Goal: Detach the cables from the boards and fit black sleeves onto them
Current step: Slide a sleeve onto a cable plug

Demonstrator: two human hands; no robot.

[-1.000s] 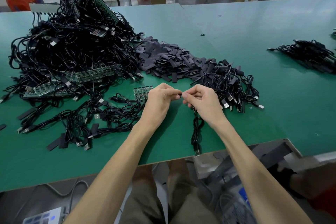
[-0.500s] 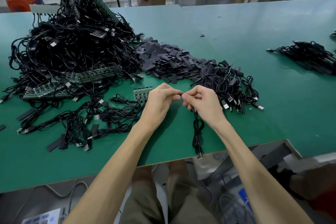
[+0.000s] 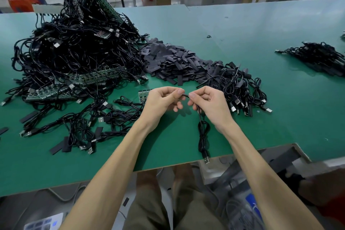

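On the head camera I saw the left hand [image 3: 162, 101] and right hand [image 3: 211, 104] both pinching the upper end of a black USB cable [image 3: 202, 137]. Its coil lay at the green table's [image 3: 242, 24] front edge. There was possibly a sleeve between the fingertips. The heap of black sleeves [image 3: 173, 63] sat behind, beside the cable-tangled circuit boards [image 3: 89, 78].

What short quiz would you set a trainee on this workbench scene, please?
1. True or false: the right hand holds nothing.
2. Where does the heap of black sleeves lie? A) to the right of the big cable tangle; B) on the floor; C) in a box.
3. Fill in: the cable, which the left hand also pinches, has its USB plug at the table's near ____.
Key: 1 false, it pinches the cable; 2 A; 3 edge.
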